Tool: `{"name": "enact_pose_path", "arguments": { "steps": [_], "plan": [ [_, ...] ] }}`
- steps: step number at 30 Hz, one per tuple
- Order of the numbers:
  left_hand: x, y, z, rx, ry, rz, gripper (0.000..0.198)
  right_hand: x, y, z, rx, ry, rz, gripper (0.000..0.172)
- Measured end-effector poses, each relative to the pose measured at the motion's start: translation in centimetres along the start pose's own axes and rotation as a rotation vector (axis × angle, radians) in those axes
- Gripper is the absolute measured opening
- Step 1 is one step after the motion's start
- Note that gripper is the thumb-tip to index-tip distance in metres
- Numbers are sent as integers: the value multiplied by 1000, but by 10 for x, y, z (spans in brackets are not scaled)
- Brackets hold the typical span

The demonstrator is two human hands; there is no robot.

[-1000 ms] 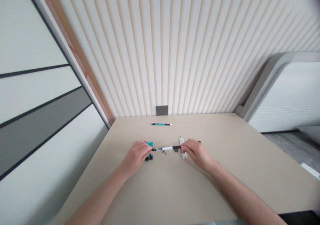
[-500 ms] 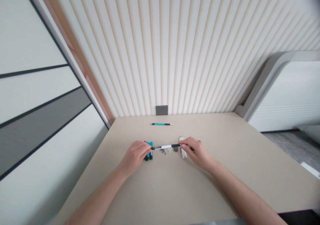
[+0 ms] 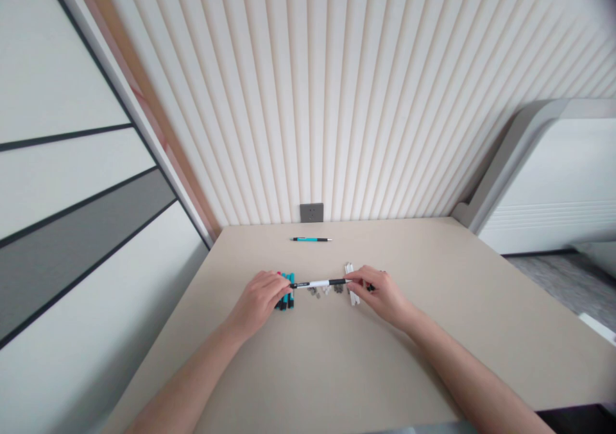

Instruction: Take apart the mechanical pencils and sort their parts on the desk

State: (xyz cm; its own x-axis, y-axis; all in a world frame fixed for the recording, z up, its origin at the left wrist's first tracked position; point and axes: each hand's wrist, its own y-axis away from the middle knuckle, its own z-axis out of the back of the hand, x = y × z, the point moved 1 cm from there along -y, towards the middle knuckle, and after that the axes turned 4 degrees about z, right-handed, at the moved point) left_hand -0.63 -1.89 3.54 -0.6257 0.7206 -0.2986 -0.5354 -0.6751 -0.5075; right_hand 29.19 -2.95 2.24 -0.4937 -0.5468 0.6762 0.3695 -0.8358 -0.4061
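Note:
A white pen with black ends [image 3: 319, 283] is held level above the table between my two hands. My left hand [image 3: 262, 296] pinches its clip end, and my right hand [image 3: 380, 291] pinches the tip end. Beneath my left fingers lie several teal and black pen barrels [image 3: 290, 296], partly covered. By my right fingertips is a bundle of thin white sticks [image 3: 355, 298], also partly hidden. Small grey and white pieces [image 3: 326, 290] lie in little piles just under the pen, too small to make out.
Farther back on the beige table [image 3: 308, 370] lies a teal pen [image 3: 312, 239]. A dark wall socket [image 3: 312, 213] sits above the table's back edge on the ribbed wall. A white panelled cabinet [image 3: 62, 190] borders the left side, and a dark object [image 3: 577, 419] shows at bottom right.
My right fingers have shifted very slightly at the pen's tip. Both hands otherwise keep the same hold, and the things on the table lie where they were.

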Motion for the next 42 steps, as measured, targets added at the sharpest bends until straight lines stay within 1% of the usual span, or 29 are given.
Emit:
{"name": "enact_pose_path", "arguments": {
  "steps": [3,6,7,11,13,16,20,25,31,38,42],
  "plan": [
    [0,0,0,-11,0,-3,23,0,0,-2,38,-12,-18,26],
    [0,0,0,-16,-1,-5,23,-1,-1,-4,72,-2,-20,33],
    [0,0,0,-14,-2,-5,24,-1,-1,-5,75,6,-23,33],
    [0,0,0,-14,-1,-8,24,-2,-1,-5,45,13,-58,21],
    [0,0,0,-18,9,-1,23,-1,-1,-4,15,4,-62,19],
    [1,1,0,-38,32,21,20,0,-1,-3,3,-13,-40,23],
    [4,3,-1,-61,44,31,18,2,-1,-5,63,-13,-6,37],
    [9,5,-5,-61,44,39,16,6,-1,-5,67,-17,13,37],
    [6,4,-4,-35,42,23,16,3,0,-7,31,-97,-22,50],
    [5,3,-3,-37,38,27,19,3,0,-7,75,-43,-24,47],
    [8,5,-4,-75,58,51,20,5,0,-7,131,-67,-27,46]
  ]
}}
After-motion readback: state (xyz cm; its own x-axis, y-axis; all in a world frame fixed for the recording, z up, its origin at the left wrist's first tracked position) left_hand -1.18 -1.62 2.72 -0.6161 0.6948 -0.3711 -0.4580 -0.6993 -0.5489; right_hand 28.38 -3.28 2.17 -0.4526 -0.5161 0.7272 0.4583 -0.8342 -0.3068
